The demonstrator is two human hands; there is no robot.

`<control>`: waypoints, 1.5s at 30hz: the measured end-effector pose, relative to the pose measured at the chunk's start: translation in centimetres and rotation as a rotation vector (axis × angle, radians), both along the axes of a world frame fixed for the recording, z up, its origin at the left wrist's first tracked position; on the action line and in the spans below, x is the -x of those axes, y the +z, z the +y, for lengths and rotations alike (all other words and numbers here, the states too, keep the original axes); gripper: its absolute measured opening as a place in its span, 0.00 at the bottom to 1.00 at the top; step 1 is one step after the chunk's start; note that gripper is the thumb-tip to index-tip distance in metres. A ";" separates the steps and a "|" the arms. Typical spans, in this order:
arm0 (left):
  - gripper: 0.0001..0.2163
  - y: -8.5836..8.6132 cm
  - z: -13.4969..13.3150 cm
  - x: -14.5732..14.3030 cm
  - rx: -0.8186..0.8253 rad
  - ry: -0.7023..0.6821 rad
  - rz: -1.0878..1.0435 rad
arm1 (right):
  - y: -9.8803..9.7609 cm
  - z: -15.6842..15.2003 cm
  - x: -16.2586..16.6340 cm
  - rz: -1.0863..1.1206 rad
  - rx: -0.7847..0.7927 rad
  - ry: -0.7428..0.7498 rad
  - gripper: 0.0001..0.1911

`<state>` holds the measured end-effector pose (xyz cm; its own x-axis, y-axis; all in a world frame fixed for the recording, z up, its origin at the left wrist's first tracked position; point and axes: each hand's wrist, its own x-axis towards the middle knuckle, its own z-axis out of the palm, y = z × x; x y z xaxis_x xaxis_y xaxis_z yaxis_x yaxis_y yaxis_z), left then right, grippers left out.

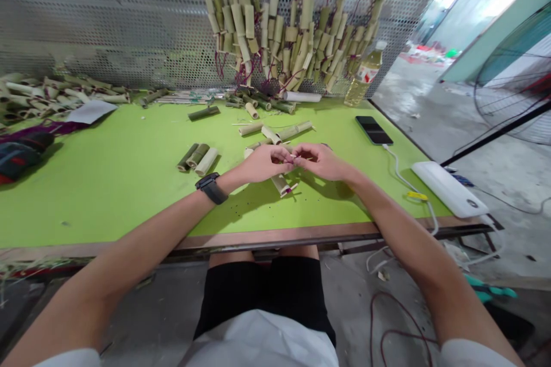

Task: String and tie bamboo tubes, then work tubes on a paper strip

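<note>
My left hand (270,163) and my right hand (322,161) meet above the green table, fingertips pinched together. Between them shows a bit of purple cord (293,158) with a thin pale stick; which hand grips which part is too small to tell. Under my hands lies a bamboo tube (280,184) with purple cord and a small stick at its near end. Just beyond are more cut tubes, among them a pale bamboo piece (271,135) and a longer bamboo piece (296,130). Three short bamboo tubes (198,157) lie side by side to the left.
Strung bamboo bundles (301,34) hang on the perforated metal panel (129,23). A bottle of yellow liquid (365,75), a phone (373,129) and a white power bank (450,189) stand or lie right. A bamboo pile (55,94) and a power tool (21,155) are left.
</note>
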<state>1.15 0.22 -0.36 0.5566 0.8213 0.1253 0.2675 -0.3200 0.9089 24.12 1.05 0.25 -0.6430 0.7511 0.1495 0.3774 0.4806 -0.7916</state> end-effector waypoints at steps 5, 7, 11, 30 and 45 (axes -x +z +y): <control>0.13 0.1 -0.1 0.0 -0.036 0.089 0.091 | 0.2 -0.4 0.3 -0.021 -0.024 -0.025 0.17; 0.13 0.0 -0.1 0.0 -0.057 0.117 0.113 | 0.1 -0.4 0.4 -0.022 -0.022 -0.048 0.16; 0.14 -0.2 0.0 0.0 -0.093 0.187 0.128 | -0.2 -0.4 0.7 0.036 0.031 -0.106 0.14; 0.12 0.0 0.1 0.2 -0.075 0.105 0.100 | -1.1 0.2 1.1 0.255 0.299 -0.165 0.15; 0.10 -0.6 0.3 0.5 -0.057 0.094 0.045 | -0.9 -0.1 1.3 0.294 0.316 -0.225 0.13</control>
